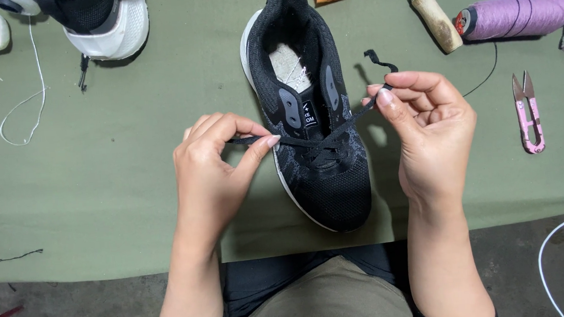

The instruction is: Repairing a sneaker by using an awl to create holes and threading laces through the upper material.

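**Lacing a black shoe on a green cloth**

The left hand (214, 159) pinches one end of the black lace (323, 137) (thumb against fingers). The black shoe (308, 112) lies at centre, toe near the person. The right hand (431, 128) pinches the lace's other end. Pink snips (529, 113) lie right; a purple thread spool (519, 14) lies far right.

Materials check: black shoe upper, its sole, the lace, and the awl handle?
Black shoe: upper looks like knit mesh, matte, woven texture visible. Sole edge: smooth white, probably foam or rubber. Lace, pinched by the left hand and right hand: flat black woven fabric, likely. Awl handle: looks like worn, unfinished wood, tan with dark stains.
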